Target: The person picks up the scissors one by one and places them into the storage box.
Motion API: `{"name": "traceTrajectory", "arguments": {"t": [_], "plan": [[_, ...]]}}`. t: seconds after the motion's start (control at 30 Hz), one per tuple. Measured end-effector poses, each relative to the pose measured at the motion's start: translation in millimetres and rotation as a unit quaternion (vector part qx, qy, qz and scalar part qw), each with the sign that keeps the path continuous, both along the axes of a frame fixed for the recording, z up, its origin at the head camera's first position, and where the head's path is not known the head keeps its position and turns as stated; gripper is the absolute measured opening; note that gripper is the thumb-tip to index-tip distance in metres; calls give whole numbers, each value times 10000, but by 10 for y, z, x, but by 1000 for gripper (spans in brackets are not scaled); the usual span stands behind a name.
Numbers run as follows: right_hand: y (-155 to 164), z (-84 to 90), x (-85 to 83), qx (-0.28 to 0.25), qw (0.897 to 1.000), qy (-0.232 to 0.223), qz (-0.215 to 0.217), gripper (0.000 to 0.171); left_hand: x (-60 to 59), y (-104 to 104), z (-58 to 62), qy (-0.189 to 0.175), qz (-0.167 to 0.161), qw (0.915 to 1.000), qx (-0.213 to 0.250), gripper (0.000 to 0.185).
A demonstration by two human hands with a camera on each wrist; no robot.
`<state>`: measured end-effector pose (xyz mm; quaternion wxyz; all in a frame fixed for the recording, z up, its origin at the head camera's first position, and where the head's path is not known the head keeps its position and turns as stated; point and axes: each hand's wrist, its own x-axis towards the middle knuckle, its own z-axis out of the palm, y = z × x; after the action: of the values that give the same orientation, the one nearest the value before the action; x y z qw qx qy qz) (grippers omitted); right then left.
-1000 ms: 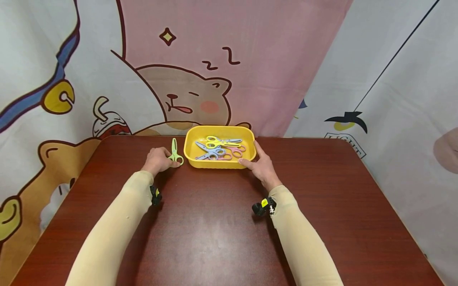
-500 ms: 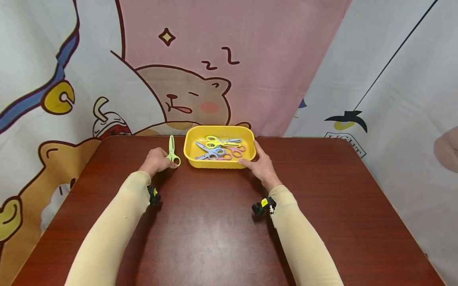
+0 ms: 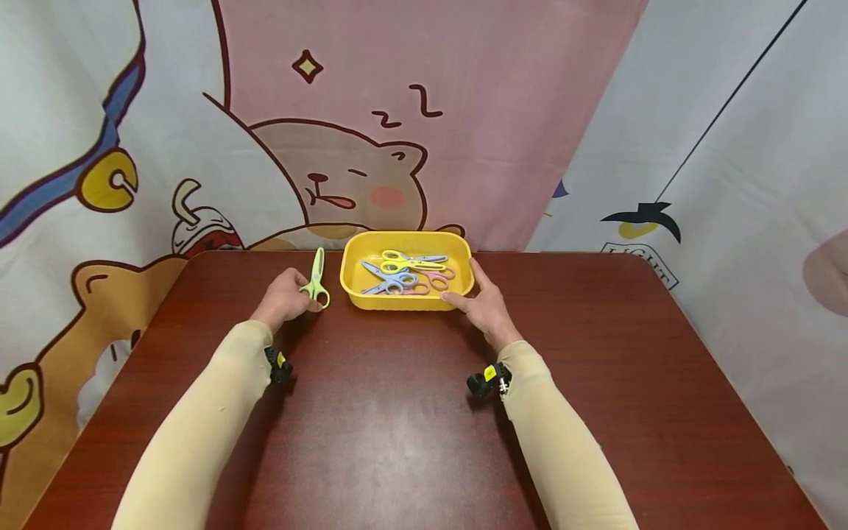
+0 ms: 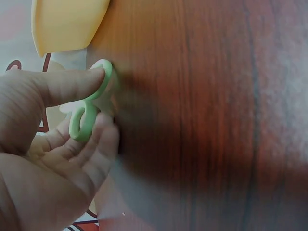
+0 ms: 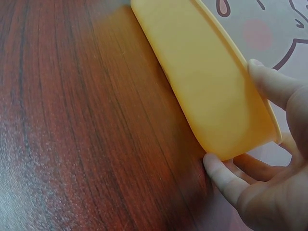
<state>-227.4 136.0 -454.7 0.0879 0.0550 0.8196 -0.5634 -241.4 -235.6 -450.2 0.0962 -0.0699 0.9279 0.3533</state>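
Note:
My left hand (image 3: 286,297) pinches the loop handles of a pair of green scissors (image 3: 316,277) just left of the yellow tray (image 3: 351,291); the blades point away from me. In the left wrist view, thumb and fingers close round the green scissors (image 4: 89,113) handles above the table. My right hand (image 3: 482,303) grips the tray's near right corner, thumb along the rim, fingers at the wall. The right wrist view shows the tray's (image 5: 211,91) outer wall between thumb and fingers. Inside lie yellow scissors (image 3: 407,260), blue scissors (image 3: 387,280) and pink scissors (image 3: 433,280).
The dark red-brown wooden table (image 3: 411,412) spreads out in front of me, with its far edge just behind the tray. A cartoon-printed cloth backdrop (image 3: 371,147) hangs close behind it.
My left hand has moved the green scissors left, away from the tray, and turned the blades slightly. The right hand and the tray have stayed put.

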Motion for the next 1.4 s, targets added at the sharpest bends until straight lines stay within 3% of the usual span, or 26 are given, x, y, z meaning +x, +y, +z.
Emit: {"name": "traceTrajectory", "arguments": {"t": [0.37,0.63,0.87,1.4], "plan": [[2,6,4,76,10000,21,37,100,31,-52,-41,-58,-70,9935,1132,55],[7,-16,2,75,10000,14,34,99,40,-37,-63,116,69,9898,1418,52],[10,-18,7,39,10000,35,34,100,54,-33,-81,235,127,9815,1896,51],[6,5,14,61,10000,37,30,99,69,-44,-73,383,224,9799,1943,46]]}}
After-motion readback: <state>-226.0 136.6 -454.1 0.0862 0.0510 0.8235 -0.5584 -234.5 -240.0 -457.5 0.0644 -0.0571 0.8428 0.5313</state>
